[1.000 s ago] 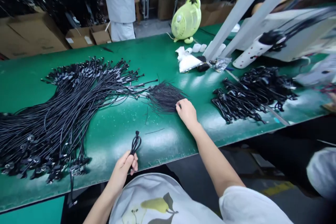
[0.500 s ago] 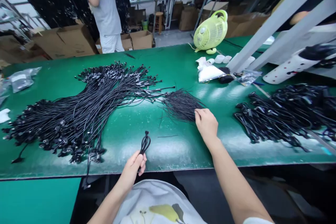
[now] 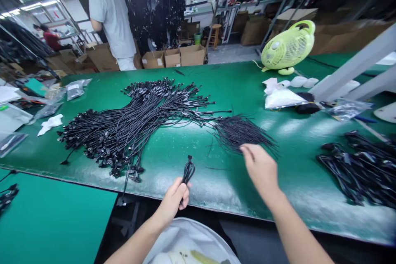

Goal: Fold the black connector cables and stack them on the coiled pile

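Note:
My left hand [image 3: 175, 198] is closed around a coiled black cable [image 3: 188, 170], whose loops and small plug stick up above the fingers. At the lower edge of a spread of thin black ties [image 3: 243, 131], my right hand [image 3: 260, 167] has its thumb and fingertips pinched together. Whatever lies between those fingertips is too small to make out. To the left of both hands lies a big heap of long black cables [image 3: 142, 115] with connectors at their ends. A single loose tie [image 3: 218, 168] rests on the green table [image 3: 173, 148] between my hands.
Bundled cables [image 3: 365, 169] lie on the right. Behind them are a white bag [image 3: 283, 99], a clear plastic bag [image 3: 349, 108] and metal posts [image 3: 355, 62]. A green fan [image 3: 287, 49] stands at the far edge. Beyond the table are a person [image 3: 111, 16] and cardboard boxes [image 3: 192, 54].
The view has swung left, so the table's contents appear farther right. My right hand has shifted from the right end of the ties to their near edge. My left hand keeps the coiled cable.

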`<state>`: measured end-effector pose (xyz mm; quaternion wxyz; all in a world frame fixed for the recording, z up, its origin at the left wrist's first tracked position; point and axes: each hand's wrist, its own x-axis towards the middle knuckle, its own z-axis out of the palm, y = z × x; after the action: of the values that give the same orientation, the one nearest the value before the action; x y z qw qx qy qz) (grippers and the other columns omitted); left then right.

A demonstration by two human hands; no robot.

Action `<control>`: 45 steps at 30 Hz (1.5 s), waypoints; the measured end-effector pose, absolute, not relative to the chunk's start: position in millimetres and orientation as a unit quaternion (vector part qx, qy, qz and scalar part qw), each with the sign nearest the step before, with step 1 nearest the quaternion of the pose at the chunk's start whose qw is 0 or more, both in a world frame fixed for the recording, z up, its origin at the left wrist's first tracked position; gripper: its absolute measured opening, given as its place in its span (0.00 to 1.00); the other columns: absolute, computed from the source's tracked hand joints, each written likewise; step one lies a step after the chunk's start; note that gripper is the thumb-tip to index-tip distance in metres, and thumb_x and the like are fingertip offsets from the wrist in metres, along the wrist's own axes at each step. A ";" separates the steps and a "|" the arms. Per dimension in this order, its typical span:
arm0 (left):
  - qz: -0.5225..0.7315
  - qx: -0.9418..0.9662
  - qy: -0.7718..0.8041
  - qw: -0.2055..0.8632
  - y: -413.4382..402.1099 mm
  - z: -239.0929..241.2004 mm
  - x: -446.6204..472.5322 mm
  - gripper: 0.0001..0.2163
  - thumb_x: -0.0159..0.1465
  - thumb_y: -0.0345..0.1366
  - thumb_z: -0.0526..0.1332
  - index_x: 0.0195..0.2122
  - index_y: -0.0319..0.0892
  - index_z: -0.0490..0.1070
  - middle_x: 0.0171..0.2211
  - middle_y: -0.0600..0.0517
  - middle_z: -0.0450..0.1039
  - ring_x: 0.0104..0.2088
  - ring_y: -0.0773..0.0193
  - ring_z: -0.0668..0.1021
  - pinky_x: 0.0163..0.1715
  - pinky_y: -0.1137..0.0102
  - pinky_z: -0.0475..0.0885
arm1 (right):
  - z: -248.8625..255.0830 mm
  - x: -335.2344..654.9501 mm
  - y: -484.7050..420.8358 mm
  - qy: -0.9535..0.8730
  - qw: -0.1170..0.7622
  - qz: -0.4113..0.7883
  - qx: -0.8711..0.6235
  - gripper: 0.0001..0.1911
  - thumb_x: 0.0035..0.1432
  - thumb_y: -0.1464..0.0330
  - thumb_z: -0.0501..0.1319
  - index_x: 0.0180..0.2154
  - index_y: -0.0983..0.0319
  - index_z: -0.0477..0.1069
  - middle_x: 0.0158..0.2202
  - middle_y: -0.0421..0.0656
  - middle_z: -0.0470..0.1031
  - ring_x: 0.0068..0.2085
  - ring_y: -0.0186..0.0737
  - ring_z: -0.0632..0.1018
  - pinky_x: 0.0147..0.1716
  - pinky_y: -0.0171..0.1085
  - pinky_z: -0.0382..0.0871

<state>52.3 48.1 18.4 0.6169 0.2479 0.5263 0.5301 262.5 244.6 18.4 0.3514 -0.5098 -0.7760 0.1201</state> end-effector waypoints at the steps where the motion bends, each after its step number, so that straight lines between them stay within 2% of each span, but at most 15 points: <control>1: 0.536 0.239 0.520 0.621 50.1 19.0 54.5 0.24 0.61 0.55 0.59 0.48 0.41 0.63 0.23 0.60 0.57 0.18 0.75 0.60 0.18 0.75 0.48 | 18.6 244.7 228.8 -0.789 0.339 0.198 -0.472 0.15 0.63 0.59 0.52 0.34 0.60 0.73 0.36 0.48 0.77 0.36 0.45 0.77 0.38 0.41 0.68; 3: 0.544 0.219 0.506 0.633 54.0 19.9 57.6 0.32 0.60 0.54 0.61 0.60 0.43 0.54 0.23 0.61 0.57 0.18 0.74 0.60 0.19 0.75 0.48 | 16.8 207.2 195.3 -0.800 0.294 0.348 -0.391 0.14 0.61 0.60 0.53 0.31 0.59 0.72 0.32 0.45 0.77 0.34 0.44 0.77 0.36 0.40 0.70; 5: 0.553 0.210 0.501 0.631 56.8 20.6 56.7 0.36 0.59 0.55 0.62 0.63 0.43 0.51 0.22 0.61 0.57 0.18 0.74 0.60 0.19 0.75 0.48 | 13.9 176.7 166.7 -0.784 0.276 0.449 -0.328 0.13 0.61 0.61 0.53 0.30 0.58 0.72 0.31 0.44 0.76 0.34 0.43 0.77 0.35 0.40 0.71; 9: 0.606 0.216 0.525 0.557 56.7 24.1 39.0 0.30 0.58 0.56 0.62 0.53 0.38 0.65 0.21 0.60 0.55 0.18 0.74 0.58 0.18 0.74 0.47 | 8.7 157.8 147.6 -0.728 0.229 0.582 -0.279 0.13 0.58 0.59 0.55 0.34 0.58 0.73 0.29 0.42 0.73 0.28 0.39 0.73 0.27 0.37 0.68; 11: 0.627 0.216 0.531 0.528 54.1 27.5 28.0 0.27 0.59 0.55 0.61 0.50 0.37 0.67 0.22 0.60 0.55 0.18 0.75 0.58 0.18 0.74 0.47 | 5.9 161.5 153.2 -0.695 0.200 0.628 -0.288 0.13 0.57 0.58 0.58 0.35 0.59 0.74 0.25 0.40 0.69 0.23 0.36 0.70 0.23 0.35 0.65; 13: 0.628 0.216 0.528 0.530 49.7 31.7 21.6 0.26 0.60 0.54 0.60 0.49 0.38 0.67 0.22 0.60 0.55 0.18 0.75 0.59 0.18 0.75 0.48 | 4.7 164.9 159.5 -0.656 0.214 0.648 -0.322 0.14 0.56 0.57 0.59 0.35 0.60 0.73 0.20 0.37 0.65 0.20 0.34 0.65 0.20 0.34 0.60; 17: 0.592 0.226 0.519 0.574 39.5 39.5 23.0 0.23 0.60 0.54 0.61 0.44 0.38 0.66 0.21 0.61 0.55 0.17 0.76 0.59 0.16 0.77 0.47 | 7.2 159.9 160.3 -0.597 0.270 0.659 -0.370 0.15 0.53 0.57 0.62 0.34 0.62 0.71 0.17 0.33 0.59 0.19 0.29 0.59 0.18 0.30 0.50; 20: 0.575 0.233 0.513 0.593 37.1 41.5 25.2 0.25 0.61 0.51 0.62 0.53 0.41 0.62 0.22 0.61 0.57 0.18 0.75 0.61 0.17 0.78 0.49 | 6.2 148.7 156.4 -0.563 0.290 0.675 -0.379 0.13 0.53 0.59 0.62 0.34 0.62 0.69 0.19 0.32 0.59 0.20 0.27 0.58 0.19 0.28 0.49; 24: 0.554 0.226 0.495 0.630 37.6 37.2 26.9 0.31 0.62 0.49 0.61 0.63 0.45 0.52 0.22 0.61 0.56 0.18 0.75 0.60 0.18 0.78 0.50 | 10.6 136.2 144.2 -0.572 0.266 0.704 -0.326 0.10 0.52 0.62 0.60 0.32 0.63 0.70 0.27 0.36 0.64 0.24 0.27 0.62 0.23 0.28 0.58; 29: 0.572 0.254 0.517 0.585 38.6 25.6 27.5 0.24 0.65 0.48 0.58 0.58 0.41 0.61 0.23 0.60 0.55 0.19 0.75 0.61 0.18 0.78 0.51 | 10.7 133.6 130.1 -0.571 0.252 0.726 -0.290 0.11 0.52 0.63 0.61 0.36 0.63 0.70 0.29 0.37 0.69 0.25 0.28 0.66 0.25 0.30 0.62; 34: 0.598 0.254 0.547 0.528 39.0 28.8 22.5 0.22 0.65 0.49 0.57 0.55 0.40 0.65 0.23 0.60 0.55 0.20 0.75 0.62 0.18 0.78 0.53 | -0.3 141.5 133.1 -0.639 0.256 0.644 -0.334 0.10 0.53 0.62 0.62 0.34 0.62 0.72 0.29 0.39 0.72 0.28 0.32 0.69 0.30 0.33 0.64; 37: 0.586 0.259 0.528 0.558 39.2 32.5 22.4 0.23 0.64 0.49 0.59 0.55 0.41 0.65 0.23 0.59 0.56 0.20 0.75 0.62 0.18 0.77 0.54 | 2.4 145.0 134.4 -0.699 0.280 0.579 -0.314 0.08 0.57 0.64 0.60 0.30 0.62 0.73 0.30 0.41 0.73 0.33 0.35 0.72 0.35 0.34 0.65; 40: 0.586 0.250 0.521 0.567 41.0 33.6 23.3 0.22 0.63 0.50 0.60 0.52 0.40 0.66 0.23 0.59 0.56 0.19 0.74 0.62 0.18 0.77 0.53 | 9.7 147.9 132.6 -0.765 0.300 0.504 -0.266 0.09 0.61 0.66 0.57 0.34 0.62 0.74 0.34 0.44 0.74 0.36 0.37 0.74 0.39 0.36 0.66; 43: 0.602 0.239 0.543 0.534 43.2 34.7 21.9 0.22 0.63 0.50 0.59 0.52 0.40 0.67 0.22 0.60 0.55 0.19 0.75 0.61 0.18 0.77 0.53 | 14.7 152.2 131.8 -0.796 0.281 0.465 -0.265 0.09 0.61 0.66 0.59 0.42 0.62 0.73 0.34 0.43 0.74 0.33 0.35 0.73 0.36 0.34 0.66; 45: 0.595 0.248 0.553 0.529 43.8 35.5 20.7 0.22 0.64 0.50 0.59 0.52 0.41 0.66 0.23 0.60 0.56 0.19 0.75 0.62 0.18 0.77 0.53 | 15.6 154.8 133.3 -0.801 0.278 0.455 -0.271 0.07 0.62 0.66 0.59 0.40 0.62 0.72 0.33 0.42 0.74 0.31 0.34 0.73 0.34 0.33 0.66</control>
<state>20.7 43.8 35.5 0.5287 0.2476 0.5528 0.5946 154.8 133.3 15.6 0.2785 -0.2712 -0.8014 0.4546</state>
